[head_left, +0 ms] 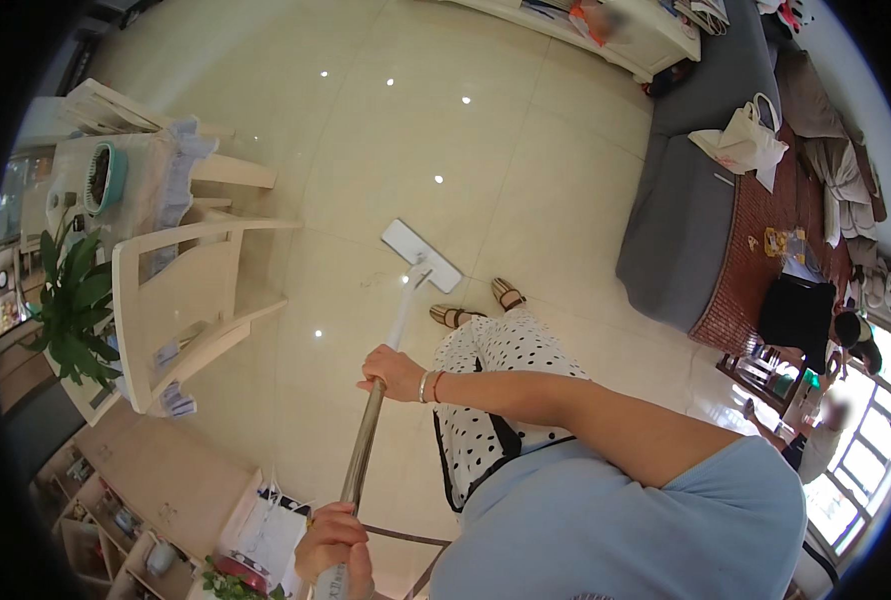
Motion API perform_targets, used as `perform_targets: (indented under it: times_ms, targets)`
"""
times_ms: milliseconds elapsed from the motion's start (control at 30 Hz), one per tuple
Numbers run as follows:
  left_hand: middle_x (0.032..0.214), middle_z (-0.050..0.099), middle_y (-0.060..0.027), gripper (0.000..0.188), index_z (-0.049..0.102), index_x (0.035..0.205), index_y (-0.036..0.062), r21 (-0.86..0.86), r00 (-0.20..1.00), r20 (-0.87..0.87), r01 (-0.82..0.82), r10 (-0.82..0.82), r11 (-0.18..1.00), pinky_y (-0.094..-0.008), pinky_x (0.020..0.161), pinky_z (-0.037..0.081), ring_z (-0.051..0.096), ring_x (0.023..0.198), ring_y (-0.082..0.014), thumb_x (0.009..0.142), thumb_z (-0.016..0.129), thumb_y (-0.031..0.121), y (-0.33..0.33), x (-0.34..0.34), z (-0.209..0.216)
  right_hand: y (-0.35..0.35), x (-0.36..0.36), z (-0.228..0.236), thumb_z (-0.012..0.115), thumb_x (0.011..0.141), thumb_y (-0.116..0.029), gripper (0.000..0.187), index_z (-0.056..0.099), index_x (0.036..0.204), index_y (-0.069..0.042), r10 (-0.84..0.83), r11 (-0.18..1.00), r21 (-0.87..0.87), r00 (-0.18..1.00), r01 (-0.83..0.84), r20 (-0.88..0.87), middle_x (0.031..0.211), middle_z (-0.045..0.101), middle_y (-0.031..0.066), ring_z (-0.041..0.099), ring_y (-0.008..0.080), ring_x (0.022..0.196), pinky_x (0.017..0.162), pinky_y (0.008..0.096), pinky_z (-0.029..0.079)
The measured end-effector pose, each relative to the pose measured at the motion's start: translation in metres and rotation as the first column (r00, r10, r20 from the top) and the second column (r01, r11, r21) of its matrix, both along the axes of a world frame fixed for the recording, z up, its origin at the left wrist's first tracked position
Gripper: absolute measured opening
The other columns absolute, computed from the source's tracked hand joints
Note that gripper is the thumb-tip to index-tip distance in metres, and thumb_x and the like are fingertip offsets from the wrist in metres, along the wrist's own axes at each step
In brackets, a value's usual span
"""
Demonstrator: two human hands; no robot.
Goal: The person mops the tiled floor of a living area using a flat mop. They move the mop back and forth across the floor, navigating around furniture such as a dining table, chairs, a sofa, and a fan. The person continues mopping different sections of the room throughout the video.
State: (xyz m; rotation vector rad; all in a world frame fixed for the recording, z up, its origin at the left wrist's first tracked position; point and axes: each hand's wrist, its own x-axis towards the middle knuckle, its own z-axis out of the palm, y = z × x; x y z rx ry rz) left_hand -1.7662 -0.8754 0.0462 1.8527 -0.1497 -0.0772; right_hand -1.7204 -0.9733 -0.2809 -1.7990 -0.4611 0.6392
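Observation:
My right hand (396,372), with bracelets at the wrist, grips the mop handle (368,445) about halfway down its length. Lower in the picture, my left hand (334,545) is closed round the handle's upper end. The white flat mop head (421,255) lies on the glossy cream tile floor (416,130), just ahead of my sandalled feet (509,293). I wear a white skirt with black dots (496,370) and a light blue top.
Cream wooden chairs (181,300) and a table with a green bowl (106,178) stand at the left, beside a leafy plant (76,300). A grey sofa (686,230) with a white bag (746,140) is at the right. Another person (836,400) is near the window.

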Motion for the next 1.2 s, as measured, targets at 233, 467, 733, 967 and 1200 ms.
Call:
perform_targets:
  times_ms: [233,467,733,967,1200]
  targets:
    - [0.062,0.059,-0.0033,0.018,0.053,0.068,0.0098,0.088,0.988,0.077,0.127,-0.134,0.988,-0.0426,0.073,0.054,0.058,0.057,-0.0186,0.073,0.07,0.006,-0.037,-0.003,-0.011,-0.05,0.017,0.016,0.065,0.088,-0.034,0.03,0.054,0.073,-0.01,0.265,0.961,-0.106,0.961,-0.257,0.073,0.083,0.058,0.0055,0.055,0.0259,0.095,0.07,0.0403,0.05]
    - [0.06,0.058,-0.0026,0.025,0.052,0.064,0.0082,-0.039,0.966,0.117,0.236,-0.23,0.971,-0.0405,0.074,0.056,0.059,0.056,-0.0187,0.064,0.076,0.002,-0.084,0.008,-0.004,-0.137,0.008,0.04,0.073,0.08,-0.028,0.029,0.051,0.075,-0.01,0.031,0.997,-0.071,0.986,-0.019,0.166,0.078,0.055,0.0058,0.057,0.0265,0.085,0.069,0.0395,0.048]
    - [0.066,0.059,-0.0084,0.025,0.05,0.067,0.0051,-0.23,0.922,0.077,0.387,-0.379,0.893,-0.0459,0.084,0.054,0.061,0.062,-0.0239,0.07,0.073,-0.003,-0.156,0.028,-0.057,-0.286,-0.015,0.009,0.074,0.08,-0.018,0.022,0.055,0.08,-0.007,-0.117,0.966,-0.205,0.971,0.16,0.206,0.078,0.055,0.0114,0.056,0.0319,0.079,0.072,0.0403,0.048]
    - [0.076,0.055,-0.0061,0.024,0.05,0.075,0.0049,-0.427,0.874,-0.077,0.406,-0.48,0.808,-0.0449,0.102,0.044,0.058,0.075,-0.023,0.075,0.07,-0.008,-0.194,0.014,-0.118,-0.356,-0.057,-0.052,0.072,0.083,-0.02,0.022,0.057,0.076,-0.006,-0.157,0.897,-0.389,0.974,0.209,0.162,0.082,0.057,0.015,0.055,0.0375,0.083,0.078,0.0443,0.047]
    - [0.079,0.061,-0.0064,0.022,0.051,0.073,0.005,-0.371,0.912,-0.133,0.317,-0.388,0.873,-0.0434,0.097,0.046,0.061,0.079,-0.0207,0.077,0.069,-0.008,-0.132,-0.009,-0.118,-0.286,-0.061,-0.057,0.068,0.08,-0.013,0.015,0.058,0.071,-0.006,-0.17,0.883,-0.407,0.968,0.232,0.182,0.076,0.058,0.0126,0.056,0.0357,0.084,0.076,0.0442,0.048]
